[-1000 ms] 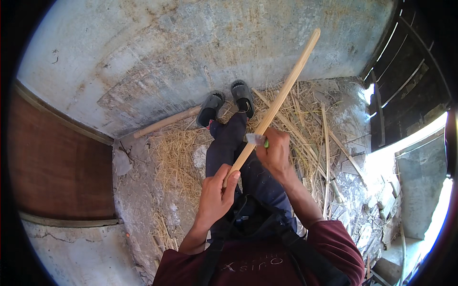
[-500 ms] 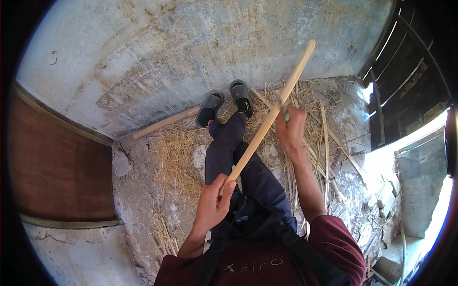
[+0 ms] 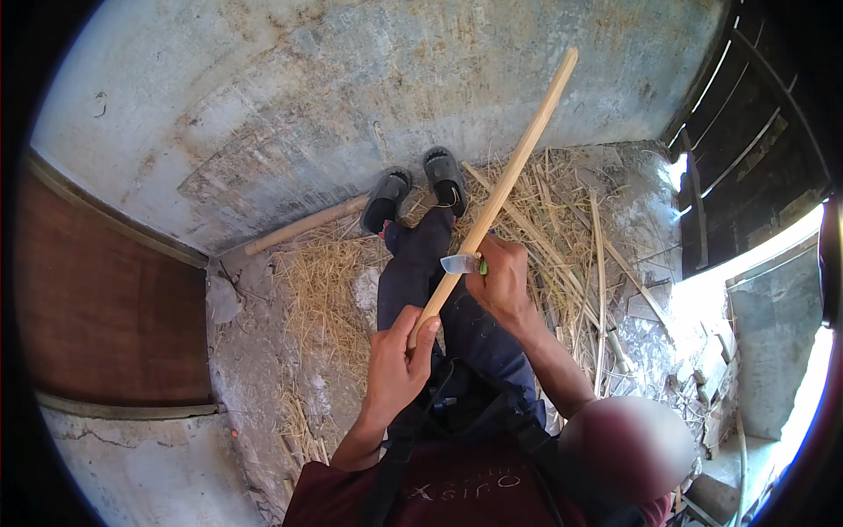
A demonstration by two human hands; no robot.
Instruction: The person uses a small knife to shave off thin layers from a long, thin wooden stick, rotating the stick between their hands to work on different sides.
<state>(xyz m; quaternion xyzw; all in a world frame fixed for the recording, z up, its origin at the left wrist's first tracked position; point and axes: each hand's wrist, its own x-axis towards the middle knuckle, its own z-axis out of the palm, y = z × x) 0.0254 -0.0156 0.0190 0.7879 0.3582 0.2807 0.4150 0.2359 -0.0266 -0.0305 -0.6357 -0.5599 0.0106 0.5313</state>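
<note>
A long pale wooden stick [image 3: 518, 163] slants up and to the right over my legs, its far end in front of the wall. My left hand [image 3: 397, 358] is closed round its near end, thumb on top. My right hand [image 3: 500, 279] grips a knife by its green handle, most of which the fingers hide. The wide knife blade [image 3: 458, 263] lies across the stick, a short way beyond my left hand, and seems to touch the wood.
Straw and shavings [image 3: 325, 294] cover the floor round my dark shoes [image 3: 386, 200]. A round pole [image 3: 307, 227] lies along the foot of the grey wall [image 3: 290, 114]. Thin wood strips [image 3: 600, 281] lie to the right, near rubble [image 3: 711, 369]. A brown board [image 3: 114, 299] stands at left.
My right hand has drawn the knife down along the stick, toward my left hand. The stick's far end has risen slightly; my left hand still holds its near end.
</note>
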